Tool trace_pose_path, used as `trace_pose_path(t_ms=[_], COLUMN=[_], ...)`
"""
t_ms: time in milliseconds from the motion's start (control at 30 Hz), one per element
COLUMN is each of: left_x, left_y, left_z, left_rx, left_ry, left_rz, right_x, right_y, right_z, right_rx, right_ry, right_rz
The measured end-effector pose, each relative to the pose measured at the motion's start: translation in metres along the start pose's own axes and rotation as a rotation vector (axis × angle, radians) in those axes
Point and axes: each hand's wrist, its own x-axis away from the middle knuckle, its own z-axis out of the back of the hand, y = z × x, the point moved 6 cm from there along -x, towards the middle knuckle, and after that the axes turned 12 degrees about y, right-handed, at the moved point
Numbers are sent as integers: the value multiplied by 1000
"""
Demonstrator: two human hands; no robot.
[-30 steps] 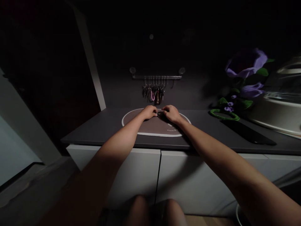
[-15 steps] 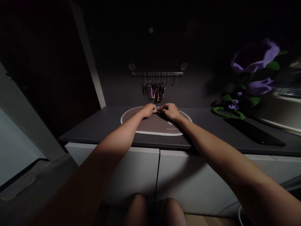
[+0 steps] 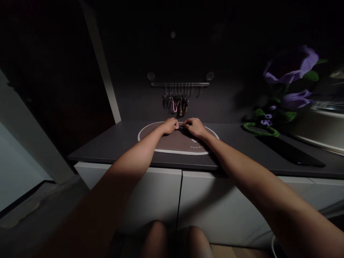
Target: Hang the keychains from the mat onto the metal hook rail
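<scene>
On the dark counter [image 3: 99,143] lies a mat [image 3: 172,142]. Over it, my left hand [image 3: 169,126] and right hand [image 3: 196,128], fingers pinched nearly closed, hold the metal thing [image 3: 181,127] between them; its long axis I cannot tell.

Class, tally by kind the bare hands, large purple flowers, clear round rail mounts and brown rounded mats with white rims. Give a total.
Bare hands: 2
Large purple flowers: 2
Clear round rail mounts: 2
White-rimmed brown rounded mat: 1
Total: 7
</scene>
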Motion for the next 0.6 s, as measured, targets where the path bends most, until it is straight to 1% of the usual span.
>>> trace_pose_path(t_ms=[233, 367, 467, 600], left_x=[-2, -2, -1, 2], left_y=[4, 5, 4, 1], left_z=[21, 30, 32, 27], left_rx=[77, 184, 340, 683], left_ry=[80, 124, 160, 160], left_rz=[55, 116, 207, 384], right_x=[1, 1, 2, 3], right_y=[-3, -6, -9, -16], right_z=[2, 3, 4, 7], right_rx=[0, -9, -22, -58], right_ry=[-5, -21, -24, -36], right_rz=[2, 2, 15, 37])
